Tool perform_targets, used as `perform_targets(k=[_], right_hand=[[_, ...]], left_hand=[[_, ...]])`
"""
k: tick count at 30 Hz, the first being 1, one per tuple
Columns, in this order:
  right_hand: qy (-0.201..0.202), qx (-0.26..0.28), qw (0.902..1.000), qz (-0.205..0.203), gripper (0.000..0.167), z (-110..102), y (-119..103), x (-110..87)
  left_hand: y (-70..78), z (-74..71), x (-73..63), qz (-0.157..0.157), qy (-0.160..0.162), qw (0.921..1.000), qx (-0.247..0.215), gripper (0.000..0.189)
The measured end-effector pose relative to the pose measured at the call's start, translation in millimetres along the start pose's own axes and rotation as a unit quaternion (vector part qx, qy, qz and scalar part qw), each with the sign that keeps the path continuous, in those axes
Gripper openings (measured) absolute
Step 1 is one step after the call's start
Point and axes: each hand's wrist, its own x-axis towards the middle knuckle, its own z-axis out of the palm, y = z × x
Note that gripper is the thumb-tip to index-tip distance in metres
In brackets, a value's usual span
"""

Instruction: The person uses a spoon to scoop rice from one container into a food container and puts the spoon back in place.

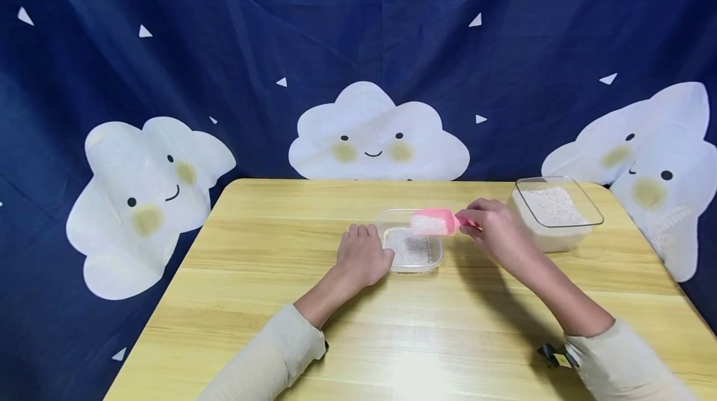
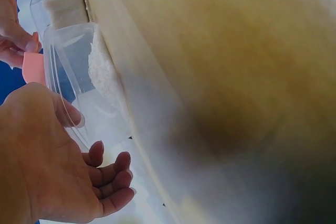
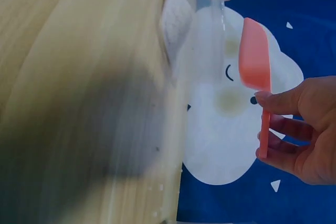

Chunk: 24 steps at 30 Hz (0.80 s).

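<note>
My right hand (image 1: 498, 226) grips the handle of a pink scoop (image 1: 448, 223), thumb against fingers. White rice-like grains (image 1: 428, 225) fill its bowl, which is above a small clear plastic container (image 1: 411, 269). More of the grains (image 1: 406, 245) cover this container's floor. On its left side my left hand (image 1: 361, 254) holds the wall, with the thumb over the rim. In the left wrist view the thumb (image 2: 72, 115) shows through the clear plastic, while the other fingers (image 2: 115, 187) are bent outside it. The right wrist view shows the scoop's underside (image 3: 254, 53).
A larger clear box (image 1: 560, 239), holding much more of the white grains (image 1: 551, 205), stands at the back right of the wooden table (image 1: 269, 233). Behind the table hangs a dark blue curtain (image 1: 241, 46) with smiling clouds.
</note>
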Motion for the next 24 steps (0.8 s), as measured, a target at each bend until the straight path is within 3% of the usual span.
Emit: perform_targets(k=[11, 24], right_hand=[[0.041, -0.025, 0.9983, -0.033, 0.016, 9, -2, -0.6], [0.034, -0.067, 0.9967, -0.029, 0.014, 14, -6, 0.9]], left_hand=[[-0.5, 0.4, 0.2, 0.0, -0.002, 1.0, -0.002, 0.041], [1.5, -2.5, 0.4, 0.005, -0.007, 1.0, 0.003, 0.045]])
